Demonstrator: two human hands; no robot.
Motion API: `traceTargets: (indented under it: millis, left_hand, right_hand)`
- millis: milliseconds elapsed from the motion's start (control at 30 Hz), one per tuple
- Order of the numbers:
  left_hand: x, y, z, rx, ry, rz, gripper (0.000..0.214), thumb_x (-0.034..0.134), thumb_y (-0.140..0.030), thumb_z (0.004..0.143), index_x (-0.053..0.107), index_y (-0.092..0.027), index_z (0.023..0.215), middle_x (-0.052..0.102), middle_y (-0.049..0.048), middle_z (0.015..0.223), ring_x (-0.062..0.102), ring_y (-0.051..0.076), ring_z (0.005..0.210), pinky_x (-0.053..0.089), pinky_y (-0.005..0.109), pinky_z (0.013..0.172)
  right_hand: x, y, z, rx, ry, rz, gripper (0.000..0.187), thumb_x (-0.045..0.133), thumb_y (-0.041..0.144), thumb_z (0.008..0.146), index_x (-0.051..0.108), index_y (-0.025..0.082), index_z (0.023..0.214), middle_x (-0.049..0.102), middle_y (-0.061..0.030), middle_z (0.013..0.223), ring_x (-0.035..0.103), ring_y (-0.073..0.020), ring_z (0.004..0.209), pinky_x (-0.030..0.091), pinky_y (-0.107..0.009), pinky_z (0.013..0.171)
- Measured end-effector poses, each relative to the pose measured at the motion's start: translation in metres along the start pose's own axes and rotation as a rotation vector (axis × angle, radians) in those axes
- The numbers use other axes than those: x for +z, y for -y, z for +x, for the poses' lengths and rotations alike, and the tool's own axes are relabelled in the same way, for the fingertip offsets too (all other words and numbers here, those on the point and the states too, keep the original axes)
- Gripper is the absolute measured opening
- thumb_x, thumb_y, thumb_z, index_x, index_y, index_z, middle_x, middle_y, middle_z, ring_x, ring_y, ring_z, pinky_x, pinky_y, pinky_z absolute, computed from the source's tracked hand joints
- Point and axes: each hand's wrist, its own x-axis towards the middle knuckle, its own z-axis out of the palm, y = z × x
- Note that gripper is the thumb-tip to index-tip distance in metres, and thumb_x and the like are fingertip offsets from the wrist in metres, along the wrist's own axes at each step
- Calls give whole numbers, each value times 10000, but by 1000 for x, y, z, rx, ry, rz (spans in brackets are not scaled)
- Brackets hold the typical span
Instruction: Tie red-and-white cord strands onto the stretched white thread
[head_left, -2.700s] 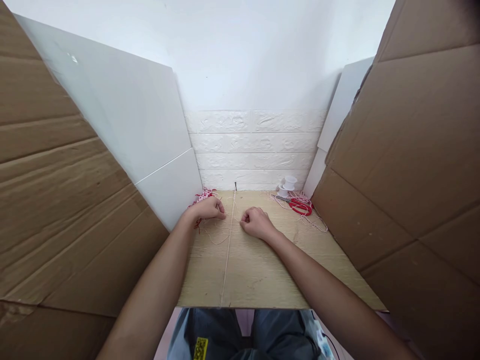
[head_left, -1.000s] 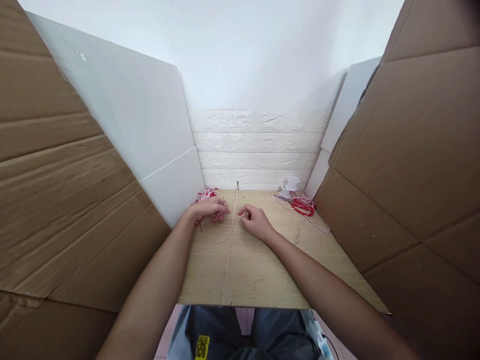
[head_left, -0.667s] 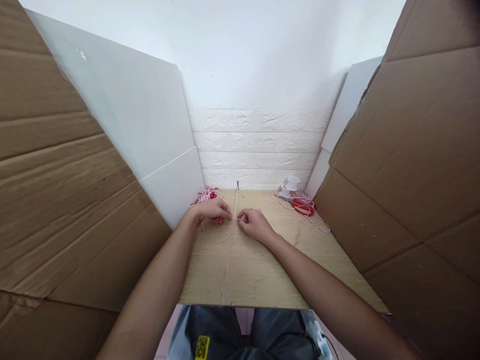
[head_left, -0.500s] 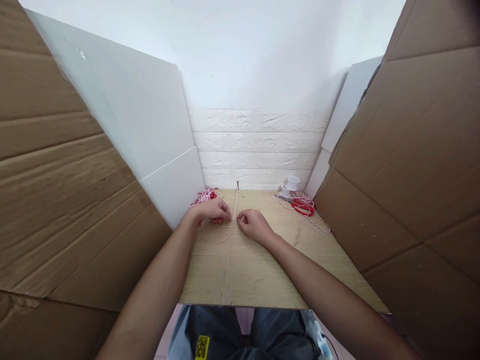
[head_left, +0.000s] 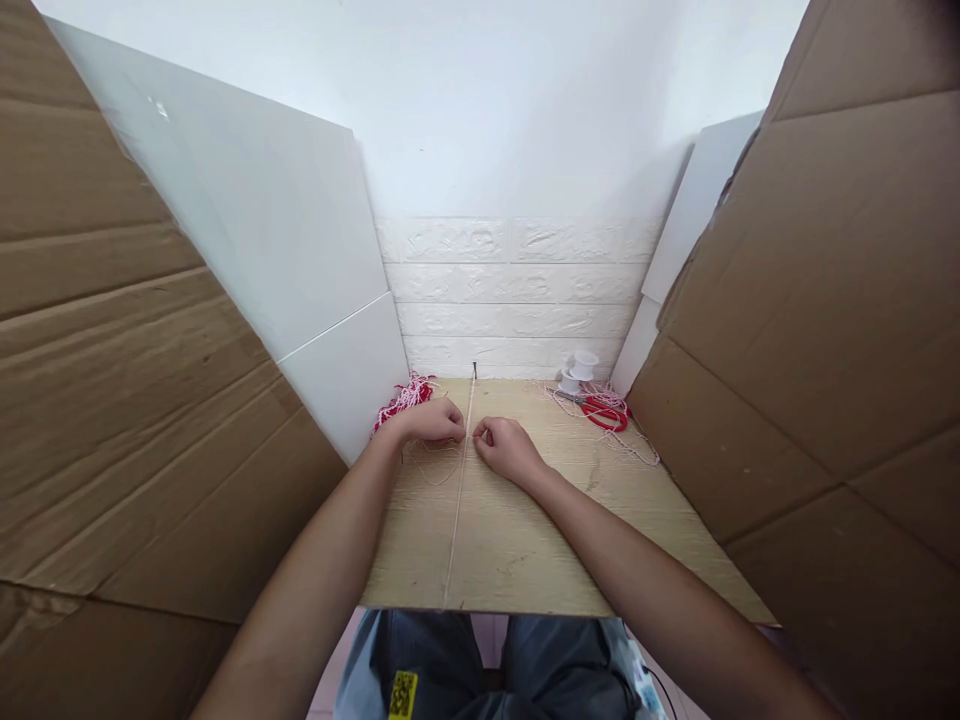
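Note:
A thin pale cord runs taut down the middle of a light wooden board, from a small nail at the far edge to the near edge. My left hand and my right hand rest on the board on either side of the cord, fingertips pinched together right at it. Thin pink and white thread loops loosely under the hands. What exactly each pinch holds is too fine to see.
A bundle of red and white threads lies at the board's far left. Red scissors and white spools sit far right among loose thread. Cardboard sheets and white panels wall both sides.
Both hands have drawn closer to the central cord, the right one sliding left and forward, until their fingertips meet at it. The red thread bundle shows more beside the left hand.

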Motion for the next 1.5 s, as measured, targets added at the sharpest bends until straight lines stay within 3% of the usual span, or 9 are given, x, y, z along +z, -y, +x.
traceTargets:
  millis: [267, 567, 767, 1100, 1367, 1500]
  left_hand:
    - [-1, 2, 1, 17, -2, 11, 103, 571, -243, 620, 620, -156, 596, 550, 14, 522, 468, 121, 449, 299, 239, 419]
    - [-2, -1, -2, 21, 9, -16, 95, 558, -228, 611, 614, -154, 592, 542, 9, 513, 463, 119, 444, 302, 237, 422]
    - [-1, 3, 0, 25, -66, 28, 93, 552, -229, 616, 611, -162, 592, 523, -1, 507, 459, 120, 452, 307, 239, 430]
    - [-6, -1, -5, -3, -136, 63, 97, 575, -215, 620, 563, -170, 534, 536, 4, 507, 460, 122, 463, 285, 248, 431]
    - [-9, 0, -6, -6, -119, 43, 80, 605, -225, 612, 594, -172, 553, 536, -3, 523, 464, 127, 489, 291, 253, 456]
    - [-14, 5, -6, 2, -223, 57, 198, 649, -324, 653, 582, -170, 547, 518, -4, 535, 452, 129, 518, 288, 255, 484]
  right_hand:
    - [-2, 1, 0, 46, -24, -16, 83, 599, 150, 798, 664, 200, 783, 662, -19, 750, 555, -145, 684, 332, -246, 623]
    - [-1, -2, 1, 23, -58, -22, 70, 605, 132, 777, 644, 183, 747, 647, -33, 805, 553, -155, 786, 369, -253, 718]
    - [1, -6, 3, 18, -75, -20, 72, 591, 139, 798, 650, 176, 781, 611, -46, 866, 537, -165, 892, 382, -267, 825]
    - [-2, -11, 4, 116, -145, -67, 71, 602, 156, 788, 649, 178, 739, 602, -58, 854, 518, -182, 888, 368, -280, 814]
    - [-8, -9, 3, 147, -137, -143, 76, 622, 228, 801, 672, 197, 753, 631, -73, 887, 518, -218, 922, 332, -319, 801]
    - [-10, -4, 1, 164, -159, -182, 189, 587, 308, 863, 670, 194, 738, 645, -87, 880, 523, -230, 917, 316, -345, 814]
